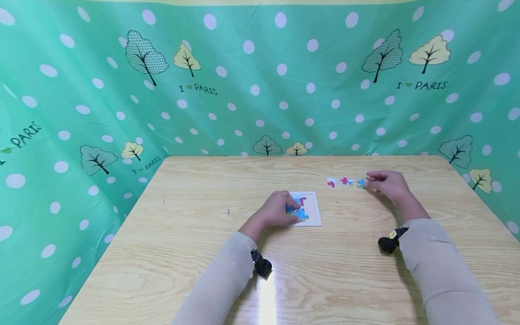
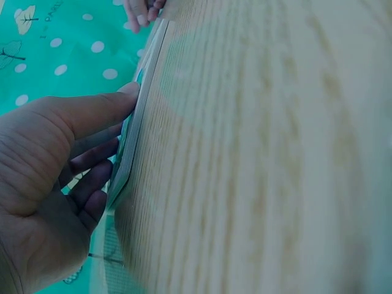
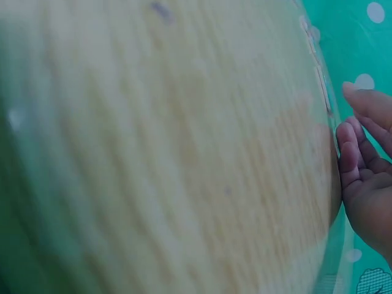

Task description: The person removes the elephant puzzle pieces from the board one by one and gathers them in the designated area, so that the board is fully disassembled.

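Observation:
My left hand (image 1: 280,207) rests on a white-framed jigsaw puzzle board (image 1: 314,212), its thumb and fingers spread over the blue printed part. The left wrist view shows that hand (image 2: 55,165) with the thumb tip on the board's top face, beside its thin edge (image 2: 144,101). Farther right, my right hand (image 1: 390,184) reaches to a blue puzzle piece (image 1: 360,183), fingertips right at its side. In the right wrist view the right hand (image 3: 370,165) is low at the tabletop, its thumb apart from the fingers; no held piece shows.
Left of the blue piece lie a pink-and-white piece (image 1: 346,181) and a white piece with pink (image 1: 331,182). The wooden table (image 1: 183,253) ends at a green dotted curtain (image 1: 243,90). A small dark mark (image 1: 228,211) is on the wood left of the board.

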A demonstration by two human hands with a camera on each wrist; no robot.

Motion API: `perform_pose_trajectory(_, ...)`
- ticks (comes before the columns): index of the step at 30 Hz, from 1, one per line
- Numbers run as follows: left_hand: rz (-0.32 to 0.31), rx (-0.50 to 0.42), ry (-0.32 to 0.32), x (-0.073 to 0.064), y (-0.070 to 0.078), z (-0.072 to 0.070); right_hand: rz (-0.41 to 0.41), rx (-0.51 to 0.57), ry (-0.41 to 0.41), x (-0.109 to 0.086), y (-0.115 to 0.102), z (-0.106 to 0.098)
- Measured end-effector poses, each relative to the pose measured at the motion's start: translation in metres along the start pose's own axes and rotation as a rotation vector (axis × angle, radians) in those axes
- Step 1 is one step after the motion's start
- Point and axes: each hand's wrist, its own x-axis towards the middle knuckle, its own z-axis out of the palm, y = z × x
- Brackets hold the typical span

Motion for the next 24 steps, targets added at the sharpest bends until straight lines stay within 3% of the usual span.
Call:
perform_pose_trajectory(10, -0.008, 0.001, -0.004, 0.0003, 0.0001, 0.0000, -0.067, -0.191, -0.017, 0.0014, 0.0011, 0.0031)
perform_pose_trajectory(24, -0.023, -0.006, -0.010, 0.0000, -0.0005, 0.0001, -0.078, -0.182, 0.021, -0.0013, 0.0016, 0.0015)
